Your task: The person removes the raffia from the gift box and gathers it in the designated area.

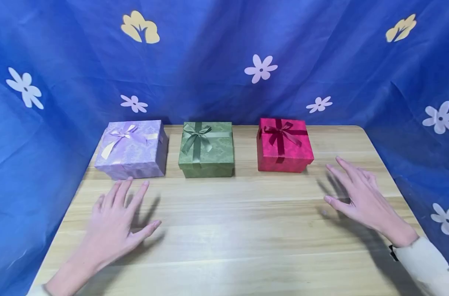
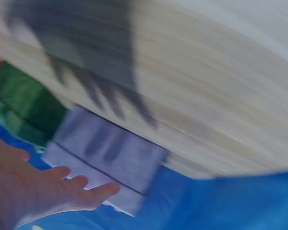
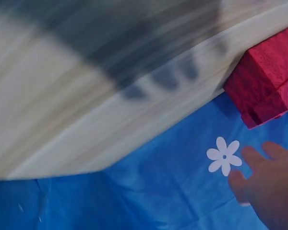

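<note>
Three gift boxes with ribbon bows stand in a row along the table's back: a lavender box [image 1: 135, 152] at left, a green box [image 1: 213, 154] in the middle, a red box [image 1: 289, 154] at right. My left hand [image 1: 111, 226], fingers spread, hovers just in front of the lavender box and holds nothing. To the right of the red box, my right hand [image 1: 365, 201] is held over the table with fingers extended, holding nothing. The left wrist view has the left hand [image 2: 53, 189] beside the lavender box [image 2: 105, 153]; the right wrist view has the right hand [image 3: 273, 182] near the red box [image 3: 266, 79].
The light wooden table [image 1: 239, 238] has a rounded back right corner. Blue cloth [image 1: 217, 53] with white flowers and yellow shapes hangs behind it and at both sides. A gap separates the green and red boxes, wider than the one between lavender and green.
</note>
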{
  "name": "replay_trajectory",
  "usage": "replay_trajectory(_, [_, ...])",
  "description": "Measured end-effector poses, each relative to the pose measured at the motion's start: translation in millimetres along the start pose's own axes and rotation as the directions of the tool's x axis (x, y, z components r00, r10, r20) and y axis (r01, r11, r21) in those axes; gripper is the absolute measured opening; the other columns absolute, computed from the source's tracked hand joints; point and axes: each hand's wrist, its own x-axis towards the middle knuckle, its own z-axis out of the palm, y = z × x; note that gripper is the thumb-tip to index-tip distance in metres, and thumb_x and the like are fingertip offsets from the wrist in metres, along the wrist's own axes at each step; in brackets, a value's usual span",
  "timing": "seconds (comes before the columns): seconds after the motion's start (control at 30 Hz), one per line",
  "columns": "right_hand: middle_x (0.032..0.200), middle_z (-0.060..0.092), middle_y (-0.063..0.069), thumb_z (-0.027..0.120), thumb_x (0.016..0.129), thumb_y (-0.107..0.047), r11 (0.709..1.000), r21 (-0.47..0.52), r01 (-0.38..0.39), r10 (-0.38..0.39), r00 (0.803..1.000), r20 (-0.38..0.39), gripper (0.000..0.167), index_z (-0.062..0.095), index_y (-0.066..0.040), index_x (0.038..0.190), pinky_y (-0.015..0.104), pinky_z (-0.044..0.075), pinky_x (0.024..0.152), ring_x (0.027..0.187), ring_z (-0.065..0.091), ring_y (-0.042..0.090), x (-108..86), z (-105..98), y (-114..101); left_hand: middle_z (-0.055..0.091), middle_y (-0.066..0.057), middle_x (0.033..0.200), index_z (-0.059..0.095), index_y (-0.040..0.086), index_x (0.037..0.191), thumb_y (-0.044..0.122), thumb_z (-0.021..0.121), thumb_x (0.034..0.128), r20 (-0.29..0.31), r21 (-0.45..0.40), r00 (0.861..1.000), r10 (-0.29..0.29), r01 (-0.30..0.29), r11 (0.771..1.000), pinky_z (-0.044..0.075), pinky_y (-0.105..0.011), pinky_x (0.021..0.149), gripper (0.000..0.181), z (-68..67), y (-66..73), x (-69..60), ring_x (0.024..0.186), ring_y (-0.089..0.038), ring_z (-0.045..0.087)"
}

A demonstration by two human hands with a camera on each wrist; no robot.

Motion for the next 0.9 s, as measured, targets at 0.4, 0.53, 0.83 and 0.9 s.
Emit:
replay_trajectory(0.4, [0.155, 0.057, 0.007, 0.058, 0.105, 0.008, 0.799, 0.595, -0.088, 0.155, 0.986, -0.062, 0.067, 0.042, -0.012, 0.168, 0.021, 0.049, 0.104, 0.129, 0.064, 0.022, 16.8, 4, -12, 0.057, -0.002, 0.155, 0.041, 0.021, 0.17, 0.024, 0.081, 0.0944, -0.083, -0.599, 0.994, 0.066, -0.102, 0.794, 0.055, -0.058, 0.101, 0.085, 9.6, 119.5, 53.3, 0.132, -0.024, 0.059])
replay_trajectory(0.53, [0.151, 0.057, 0.013, 0.041, 0.102, 0.018, 0.645, 0.761, -0.069, 0.184, 0.981, -0.067, 0.065, 0.04, 0.001, 0.165, 0.023, 0.055, 0.097, 0.127, 0.064, 0.024, 25.8, 5, -13, 0.056, -0.002, 0.155, 0.041, 0.023, 0.17, 0.024, 0.077, 0.1001, -0.026, -0.742, 0.998, 0.059, -0.059, 0.668, 0.057, -0.052, 0.098, 0.078, 23.0, 144.9, 85.3, 0.131, -0.024, 0.059])
replay_trajectory(0.83, [0.149, 0.057, 0.012, 0.037, 0.105, 0.01, 0.522, 0.838, -0.157, 0.303, 0.953, -0.01, 0.062, 0.043, -0.004, 0.165, 0.028, 0.058, 0.094, 0.129, 0.062, 0.03, 47.2, 15, -10, 0.05, -0.009, 0.16, 0.04, 0.018, 0.17, 0.025, 0.071, 0.1061, 0.139, -0.916, 0.99, -0.017, 0.135, 0.377, 0.051, -0.054, 0.107, 0.071, 55.2, 191.5, 159.8, 0.139, -0.032, 0.054])
replay_trajectory(0.9, [0.149, 0.057, 0.012, 0.039, 0.107, 0.006, 0.503, 0.845, -0.179, 0.326, 0.945, 0.007, 0.059, 0.043, -0.006, 0.165, 0.029, 0.058, 0.094, 0.129, 0.061, 0.029, 52.0, 18, -9, 0.048, -0.01, 0.162, 0.04, 0.018, 0.17, 0.025, 0.07, 0.1067, 0.151, -0.92, 0.988, -0.028, 0.151, 0.362, 0.05, -0.052, 0.109, 0.07, 63.9, 198.7, 173.7, 0.141, -0.034, 0.053])
